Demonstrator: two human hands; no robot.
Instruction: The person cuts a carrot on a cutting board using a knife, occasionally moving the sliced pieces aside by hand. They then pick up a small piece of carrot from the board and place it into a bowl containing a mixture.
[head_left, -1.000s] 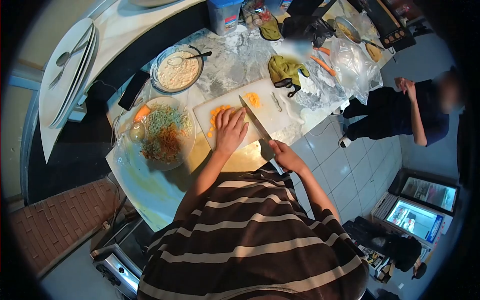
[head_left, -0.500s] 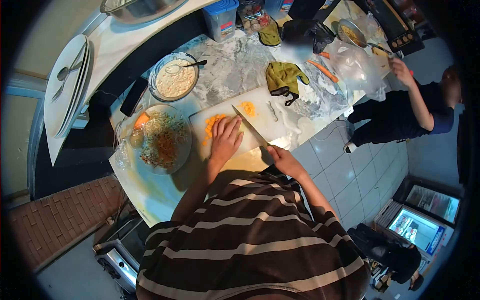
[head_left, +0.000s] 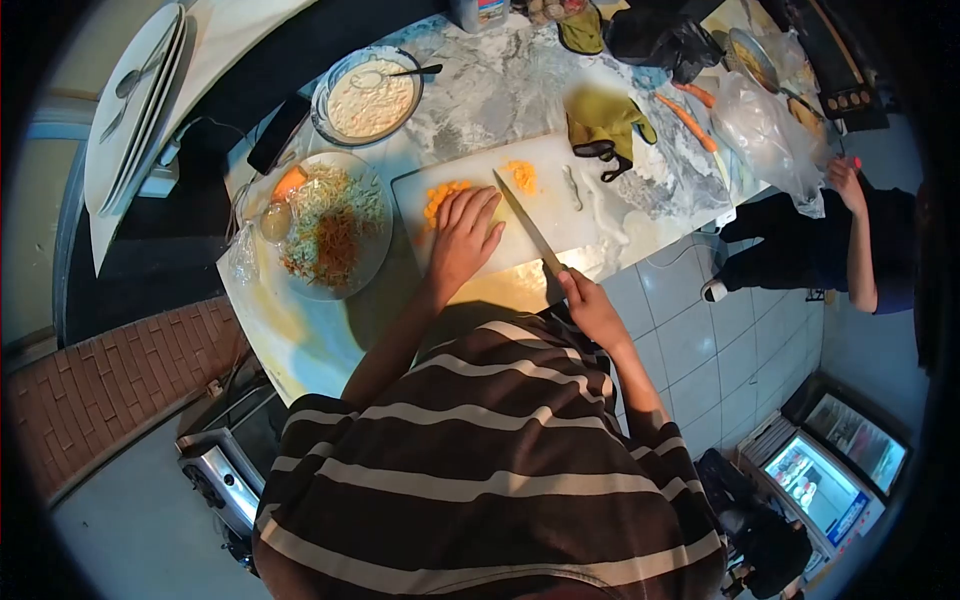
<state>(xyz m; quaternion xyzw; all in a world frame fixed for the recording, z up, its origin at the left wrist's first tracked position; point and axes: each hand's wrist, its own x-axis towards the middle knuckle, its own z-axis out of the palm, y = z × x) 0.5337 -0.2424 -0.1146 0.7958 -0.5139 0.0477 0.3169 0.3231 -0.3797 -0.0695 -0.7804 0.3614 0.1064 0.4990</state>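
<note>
My left hand (head_left: 465,240) presses down on the white cutting board (head_left: 560,230), its fingers close together. Whatever lies under those fingers is hidden. Small orange carrot pieces (head_left: 438,198) lie beside the fingertips. My right hand (head_left: 594,308) grips a knife (head_left: 530,220) by its handle, with the blade slanting across the board just right of my left fingers. Chopped orange bits (head_left: 521,177) sit on the far side of the blade. Left of the board stands a plate (head_left: 378,243) of shredded vegetables, with an orange chunk (head_left: 290,182) at its edge.
A bowl (head_left: 319,112) of thick white mixture with a spoon stands behind the plate. Farther right are olive-green gloves (head_left: 608,130), whole carrots (head_left: 688,122), plastic bags (head_left: 765,130) and a pan (head_left: 752,60). Another person's hand (head_left: 846,183) is at the counter's right end.
The view has shifted, so the counter sits higher and farther right in the picture. My left hand stays on the board and the knife stays beside it. The other person's hand has lowered.
</note>
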